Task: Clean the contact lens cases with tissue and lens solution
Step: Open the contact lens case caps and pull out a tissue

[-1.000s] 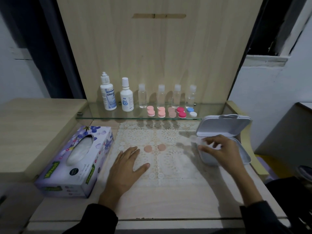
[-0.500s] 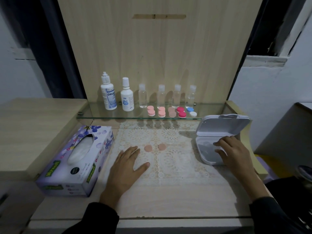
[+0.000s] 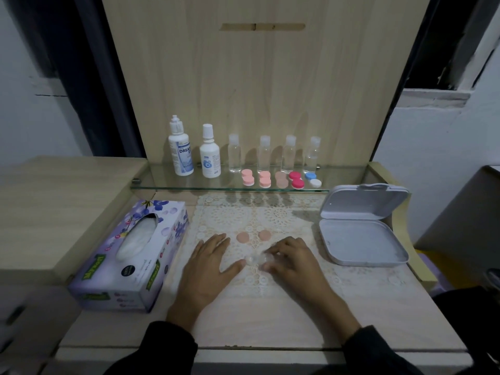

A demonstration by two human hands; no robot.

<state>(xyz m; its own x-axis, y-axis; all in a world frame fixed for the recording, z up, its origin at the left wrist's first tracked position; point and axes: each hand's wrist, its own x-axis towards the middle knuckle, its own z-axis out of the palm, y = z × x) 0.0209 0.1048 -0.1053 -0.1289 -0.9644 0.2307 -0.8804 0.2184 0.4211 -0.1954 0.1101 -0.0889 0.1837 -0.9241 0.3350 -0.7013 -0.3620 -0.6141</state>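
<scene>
I see the right hand (image 3: 292, 259) pinching a clear lens case (image 3: 255, 259) on the lace mat (image 3: 270, 212), just near of two peach caps (image 3: 242, 236). The left hand (image 3: 208, 266) lies flat and released, its thumb touching the case. An open white box (image 3: 362, 244) sits to the right.

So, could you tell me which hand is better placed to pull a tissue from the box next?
Probably the left hand: it lies flat and empty, nearer the tissue box, while the right hand, farther away, seems to be gripping the clear lens case.
</scene>
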